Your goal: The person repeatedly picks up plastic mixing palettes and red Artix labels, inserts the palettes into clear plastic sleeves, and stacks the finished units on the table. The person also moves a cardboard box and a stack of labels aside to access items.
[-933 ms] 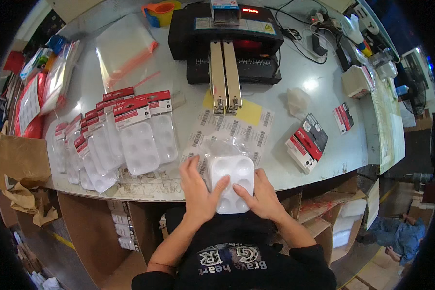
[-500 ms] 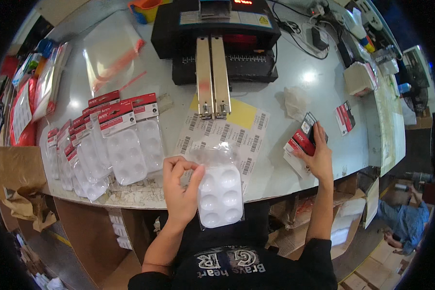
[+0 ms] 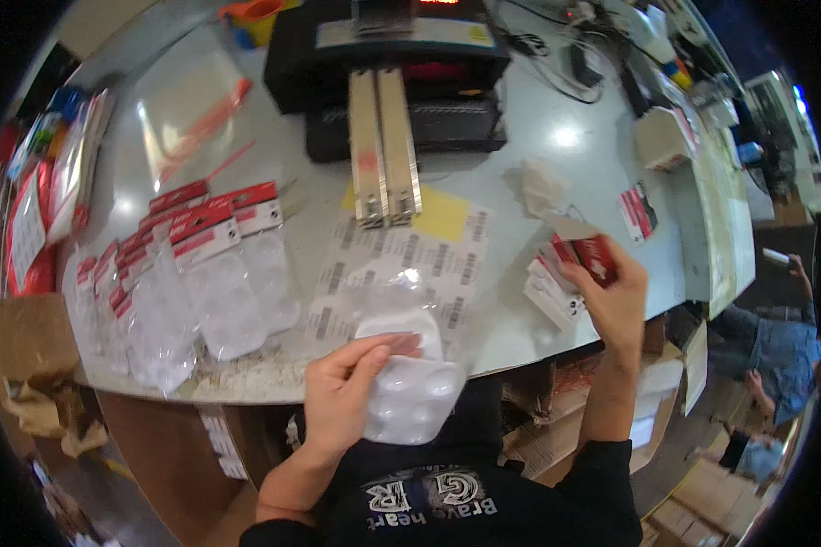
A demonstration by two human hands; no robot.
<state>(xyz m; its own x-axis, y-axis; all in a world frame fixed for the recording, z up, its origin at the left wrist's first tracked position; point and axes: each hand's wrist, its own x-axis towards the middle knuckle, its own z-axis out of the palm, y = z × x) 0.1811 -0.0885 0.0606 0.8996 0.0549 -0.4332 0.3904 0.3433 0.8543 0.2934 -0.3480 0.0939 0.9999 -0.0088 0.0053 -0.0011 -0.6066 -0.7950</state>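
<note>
My left hand [image 3: 345, 392] grips a white plastic palette tray [image 3: 410, 383] with round wells, partly inside a clear plastic bag [image 3: 401, 296], at the near edge of the grey table [image 3: 520, 182]. My right hand [image 3: 611, 296] is out to the right, closed on a red and white folded card [image 3: 593, 255] lifted from a small stack of the same cards [image 3: 552, 287] by the table edge. Sheets of barcode labels [image 3: 401, 260] lie under the bag.
A fanned pile of bagged trays with red header cards [image 3: 192, 273] lies at the left. A black sealing machine [image 3: 392, 82] with a long metal bar stands at the back. More cards [image 3: 639, 210], a yellow sheet [image 3: 442, 214] and cardboard boxes below the table are around.
Both hands held the tray at first. My right hand left it, reached right to the card stack and now lifts a red card. My left hand keeps the tray.
</note>
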